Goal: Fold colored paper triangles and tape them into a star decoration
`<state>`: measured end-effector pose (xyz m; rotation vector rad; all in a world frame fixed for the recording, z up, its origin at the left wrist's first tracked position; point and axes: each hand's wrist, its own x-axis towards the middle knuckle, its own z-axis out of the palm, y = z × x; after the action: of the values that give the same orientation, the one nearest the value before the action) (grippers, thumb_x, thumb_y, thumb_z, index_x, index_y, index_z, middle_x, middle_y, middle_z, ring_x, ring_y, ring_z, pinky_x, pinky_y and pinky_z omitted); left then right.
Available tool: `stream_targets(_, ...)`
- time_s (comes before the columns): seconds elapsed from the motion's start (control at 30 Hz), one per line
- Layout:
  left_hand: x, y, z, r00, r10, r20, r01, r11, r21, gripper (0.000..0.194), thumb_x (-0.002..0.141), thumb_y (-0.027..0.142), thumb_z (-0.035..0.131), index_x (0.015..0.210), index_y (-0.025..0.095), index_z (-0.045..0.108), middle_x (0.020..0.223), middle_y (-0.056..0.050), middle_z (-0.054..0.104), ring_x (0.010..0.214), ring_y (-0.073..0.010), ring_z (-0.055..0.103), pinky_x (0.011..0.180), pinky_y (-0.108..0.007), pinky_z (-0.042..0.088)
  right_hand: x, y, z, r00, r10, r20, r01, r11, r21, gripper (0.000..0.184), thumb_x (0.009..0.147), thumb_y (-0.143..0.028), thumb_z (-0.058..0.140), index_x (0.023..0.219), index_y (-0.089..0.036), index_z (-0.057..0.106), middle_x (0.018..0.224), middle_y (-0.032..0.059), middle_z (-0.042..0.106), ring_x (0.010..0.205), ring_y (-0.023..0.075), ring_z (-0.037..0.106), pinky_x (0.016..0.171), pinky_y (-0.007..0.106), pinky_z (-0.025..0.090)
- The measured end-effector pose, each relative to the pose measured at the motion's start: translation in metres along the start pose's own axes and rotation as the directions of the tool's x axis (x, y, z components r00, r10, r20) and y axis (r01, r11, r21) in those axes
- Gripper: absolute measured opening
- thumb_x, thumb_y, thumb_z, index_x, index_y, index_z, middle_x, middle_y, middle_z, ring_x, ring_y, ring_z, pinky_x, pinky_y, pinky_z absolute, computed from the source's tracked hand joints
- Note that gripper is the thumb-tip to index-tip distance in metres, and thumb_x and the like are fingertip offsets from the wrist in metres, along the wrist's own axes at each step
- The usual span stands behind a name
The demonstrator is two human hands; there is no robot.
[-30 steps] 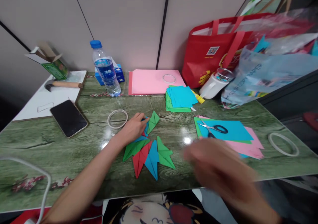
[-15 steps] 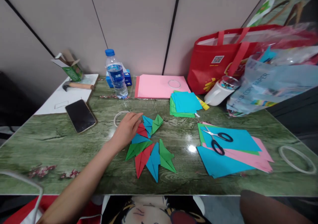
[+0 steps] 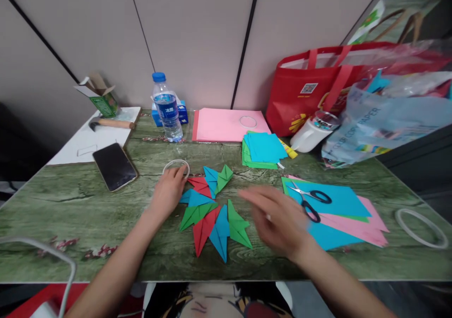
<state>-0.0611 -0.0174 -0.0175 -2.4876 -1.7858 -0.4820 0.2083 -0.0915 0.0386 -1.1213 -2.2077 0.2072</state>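
Folded paper pieces in red, blue and green form a partial ring on the table. My left hand (image 3: pixel 167 192) rests at its left side, fingers loosely apart and holding nothing I can see. Its fingertips are beside the red folded piece (image 3: pixel 200 186) and over the near edge of a white ring (image 3: pixel 177 162). Blurred by motion, my right hand (image 3: pixel 277 219) hovers right of the green folded piece (image 3: pixel 238 225), its fingers stretched to the left and nothing visible in them. A blue folded piece (image 3: pixel 219 233) and a red one (image 3: pixel 205 228) lie at the near side.
Scissors (image 3: pixel 310 196) lie on coloured paper sheets (image 3: pixel 353 200) at the right. Farther back are square papers (image 3: pixel 264 147), a white mug (image 3: pixel 306 135), a red bag (image 3: pixel 287 92) and a water bottle (image 3: pixel 168 111). A phone (image 3: pixel 115 166) and a hammer (image 3: pixel 113 123) are at left.
My left hand has drawn back leftward from above the folded pieces, uncovering the red one. My right hand has come in from the lower right to beside the paper ring.
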Motion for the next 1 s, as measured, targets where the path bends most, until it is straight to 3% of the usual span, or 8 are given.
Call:
stream_targets(0.1, -0.001, -0.01, -0.001, 0.999, -0.031, -0.014, 0.032, 0.998, 0.061, 0.034, 0.089, 0.02, 0.042, 0.119, 0.01, 0.052, 0.107, -0.017, 0.059, 0.101, -0.0314, 0.052, 0.084, -0.045, 0.046, 0.022, 0.018, 0.03, 0.992, -0.106, 0.067, 0.106, 0.994, -0.009, 0.044, 0.092, -0.015, 0.039, 0.136, -0.021, 0.041, 0.137, 0.0103, 0.047, 0.133, 0.0234, 0.035, 0.103, 0.047, 0.04)
stream_targets(0.2, -0.002, -0.02, -0.001, 0.997, -0.061, -0.036, 0.065, 0.992, 0.104, 0.038, 0.085, 0.01, 0.036, 0.12, 0.01, 0.052, 0.109, -0.018, 0.058, 0.099, -0.031, 0.051, 0.083, -0.046, 0.046, 0.031, 0.032, 0.058, 0.971, -0.074, 0.227, 0.102, 0.988, -0.115, 0.045, 0.093, -0.027, 0.042, 0.137, -0.021, 0.04, 0.145, 0.0107, 0.036, 0.138, 0.028, 0.022, 0.106, 0.057, 0.031)
stream_targets(0.4, 0.001, -0.017, 0.003, 0.987, -0.013, -0.158, 0.01, 1.0, -0.019, 0.035, 0.085, 0.01, 0.036, 0.114, 0.011, 0.056, 0.108, -0.016, 0.057, 0.1, -0.0271, 0.052, 0.086, -0.042, 0.047, 0.025, 0.036, 0.079, 0.935, 0.029, 0.353, 0.051, 0.975, -0.216, 0.041, 0.093, -0.036, 0.043, 0.128, -0.017, 0.052, 0.141, 0.0117, 0.043, 0.134, 0.0347, 0.028, 0.104, 0.06, 0.03)
stream_targets(0.53, 0.003, 0.001, 0.006, 0.985, 0.09, -0.147, -0.116, 0.977, -0.178, 0.032, 0.09, 0.016, 0.036, 0.115, 0.017, 0.055, 0.109, -0.012, 0.059, 0.1, -0.023, 0.055, 0.085, -0.038, 0.049, 0.026, 0.037, 0.071, 0.968, 0.0, 0.25, 0.024, 0.995, -0.094, 0.036, 0.094, -0.029, 0.04, 0.127, -0.018, 0.052, 0.139, 0.0117, 0.046, 0.137, 0.0293, 0.024, 0.104, 0.055, 0.033)
stream_targets(0.63, 0.0, 0.011, 0.004, 0.992, 0.12, -0.047, -0.127, 0.979, -0.163, 0.031, 0.09, 0.019, 0.038, 0.116, 0.017, 0.056, 0.108, -0.012, 0.061, 0.097, -0.0237, 0.058, 0.082, -0.039, 0.051, 0.017, 0.032, 0.05, 0.986, 0.131, 0.106, -0.13, 0.991, -0.022, 0.03, 0.094, -0.026, 0.04, 0.118, -0.019, 0.057, 0.124, 0.0131, 0.056, 0.126, 0.0268, 0.042, 0.096, 0.049, 0.043)
stream_targets(0.77, -0.001, 0.016, -0.005, 0.993, 0.103, 0.058, -0.098, 0.991, -0.085, 0.029, 0.089, 0.023, 0.044, 0.114, 0.016, 0.057, 0.103, -0.012, 0.064, 0.094, -0.0271, 0.059, 0.081, -0.042, 0.051, -0.013, 0.015, 0.017, 0.867, 0.377, 0.326, -0.39, 0.921, -0.027, 0.044, 0.073, -0.045, 0.068, 0.108, -0.021, 0.057, 0.099, 0.0102, 0.064, 0.084, 0.0265, 0.064, 0.064, 0.039, 0.054)
stream_targets(0.87, 0.001, 0.022, -0.011, 0.991, 0.052, 0.126, -0.041, 0.995, -0.091, 0.029, 0.091, 0.023, 0.042, 0.115, 0.016, 0.056, 0.103, -0.011, 0.064, 0.09, -0.0257, 0.062, 0.076, -0.038, 0.052, -0.031, 0.002, 0.011, 0.802, 0.43, 0.415, -0.448, 0.892, -0.06, 0.054, 0.065, -0.03, 0.077, 0.113, -0.022, 0.054, 0.097, 0.0085, 0.064, 0.076, 0.0235, 0.064, 0.06, 0.034, 0.052)
stream_targets(1.0, 0.002, 0.031, -0.016, 0.98, -0.005, 0.201, 0.02, 0.997, -0.072, 0.026, 0.092, 0.023, 0.039, 0.109, 0.017, 0.058, 0.099, -0.009, 0.062, 0.081, -0.022, 0.064, 0.067, -0.032, 0.051, -0.034, 0.003, 0.02, 0.749, 0.523, 0.407, -0.538, 0.838, -0.087, 0.042, 0.069, -0.014, 0.067, 0.11, -0.02, 0.057, 0.087, 0.0056, 0.066, 0.073, 0.0212, 0.063, 0.062, 0.031, 0.048)
